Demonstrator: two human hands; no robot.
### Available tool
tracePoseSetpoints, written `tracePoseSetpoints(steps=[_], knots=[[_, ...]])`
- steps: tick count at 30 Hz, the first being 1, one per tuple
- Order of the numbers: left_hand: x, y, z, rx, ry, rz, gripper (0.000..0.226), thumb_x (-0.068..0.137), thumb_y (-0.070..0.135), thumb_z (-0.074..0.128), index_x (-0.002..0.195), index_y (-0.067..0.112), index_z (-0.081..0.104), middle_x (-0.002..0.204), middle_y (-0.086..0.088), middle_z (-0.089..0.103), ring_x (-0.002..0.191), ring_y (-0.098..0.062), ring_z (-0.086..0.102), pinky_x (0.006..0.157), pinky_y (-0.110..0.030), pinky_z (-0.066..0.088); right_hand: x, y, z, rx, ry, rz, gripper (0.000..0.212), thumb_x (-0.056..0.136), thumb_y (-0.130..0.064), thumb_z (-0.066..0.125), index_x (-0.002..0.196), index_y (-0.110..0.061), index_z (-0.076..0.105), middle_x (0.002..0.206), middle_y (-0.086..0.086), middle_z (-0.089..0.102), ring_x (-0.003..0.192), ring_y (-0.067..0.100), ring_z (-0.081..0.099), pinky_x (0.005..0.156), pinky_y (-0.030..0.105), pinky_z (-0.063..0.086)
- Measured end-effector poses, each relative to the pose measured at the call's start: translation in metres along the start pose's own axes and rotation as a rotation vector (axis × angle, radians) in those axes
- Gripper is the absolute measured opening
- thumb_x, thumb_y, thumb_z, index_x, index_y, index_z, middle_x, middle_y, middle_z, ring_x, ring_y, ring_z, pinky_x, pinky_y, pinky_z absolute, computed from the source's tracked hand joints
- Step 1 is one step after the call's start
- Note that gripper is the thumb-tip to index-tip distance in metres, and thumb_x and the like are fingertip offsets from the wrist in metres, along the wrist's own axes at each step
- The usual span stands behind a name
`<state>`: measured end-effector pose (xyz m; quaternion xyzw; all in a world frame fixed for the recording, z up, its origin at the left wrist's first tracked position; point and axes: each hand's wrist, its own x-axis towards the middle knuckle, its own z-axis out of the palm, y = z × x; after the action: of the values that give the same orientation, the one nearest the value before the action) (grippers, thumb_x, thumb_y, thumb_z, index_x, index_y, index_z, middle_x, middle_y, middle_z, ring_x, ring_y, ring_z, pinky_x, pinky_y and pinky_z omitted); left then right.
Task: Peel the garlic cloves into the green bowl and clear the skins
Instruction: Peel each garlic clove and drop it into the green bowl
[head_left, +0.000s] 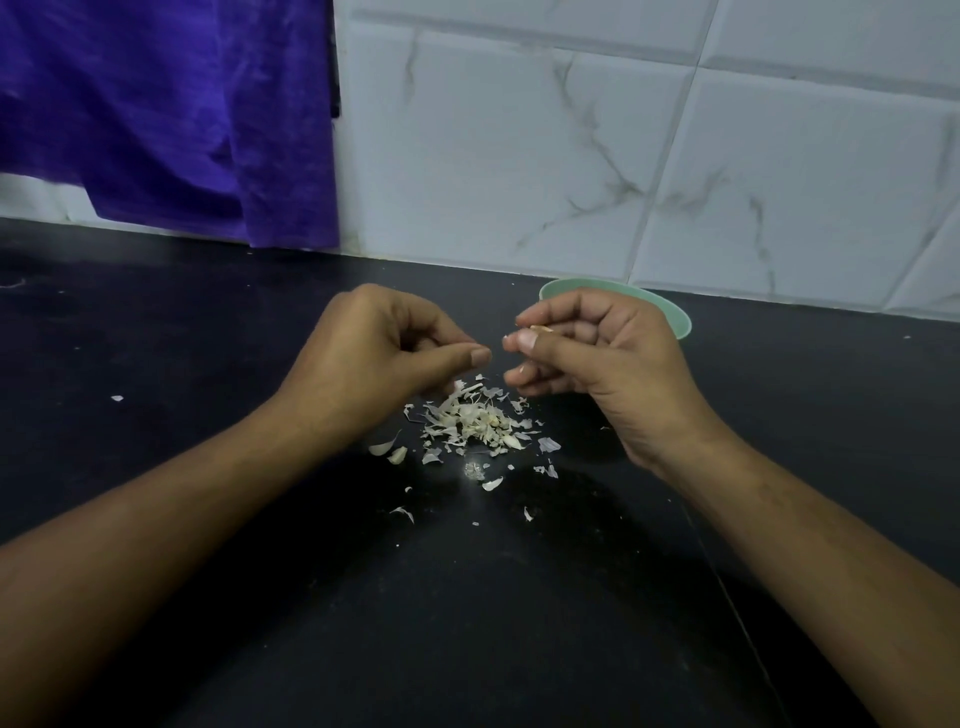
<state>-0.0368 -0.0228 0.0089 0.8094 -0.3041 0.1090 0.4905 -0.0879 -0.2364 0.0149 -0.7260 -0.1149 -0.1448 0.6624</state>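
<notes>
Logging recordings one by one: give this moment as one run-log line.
phase: peeling | right hand: pinches garlic clove, in front of green bowl | left hand: curled, contents unclear | skins: piled on counter

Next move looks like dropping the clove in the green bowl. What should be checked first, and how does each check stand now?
1. The garlic clove pinched in right hand: ok.
2. Clove fully peeled: cannot tell, fingers hide most.
3. The green bowl upright behind right hand: ok.
4. Bowl's inside: cannot tell, hand covers it.
5. The left hand free of skin: cannot tell, thumb and forefinger pressed together.
6. The skins off counter: not ok, pile and strays lie there.
</notes>
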Motion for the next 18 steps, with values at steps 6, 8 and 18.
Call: tracePoseSetpoints(steps=[6,8,18], knots=[[0.0035,-0.0059,0.0004,0.077,0.02,0.043,0.023,0.104,0.043,0.061,0.105,0.031,0.081,0.081,0.01,0.076,0.069,-0.001,0.066,0.069,-0.028,0.053,0.0022,0.0034,-0.0001,-0.074,-0.028,-0.027,0.011,0.101,-0.007,0.063,0.105,-0.001,0.07,0.092,0.015,0.077,0.071,0.025,0.076,0.071,0.035,0.063],[0.0036,-0.008,0.0028,0.027,-0.014,0.03,0.022,0.105,0.03,0.062,0.123,0.031,0.075,0.079,0.007,0.077,0.067,-0.006,0.071,0.071,-0.025,0.057,0.0029,0.0041,-0.0005,-0.122,-0.052,-0.051,0.016,0.105,-0.006,0.056,0.114,-0.001,0.069,0.099,0.016,0.077,0.076,0.026,0.077,0.077,0.037,0.062],[0.0014,-0.0054,0.0013,0.061,0.021,0.018,0.009,0.095,0.03,0.076,0.103,0.029,0.081,0.078,0.005,0.077,0.074,-0.011,0.075,0.076,-0.043,0.063,0.0026,0.0042,-0.0033,-0.208,-0.098,-0.06,0.01,0.099,-0.007,0.066,0.102,0.002,0.07,0.079,0.015,0.075,0.062,0.031,0.073,0.066,0.036,0.06]])
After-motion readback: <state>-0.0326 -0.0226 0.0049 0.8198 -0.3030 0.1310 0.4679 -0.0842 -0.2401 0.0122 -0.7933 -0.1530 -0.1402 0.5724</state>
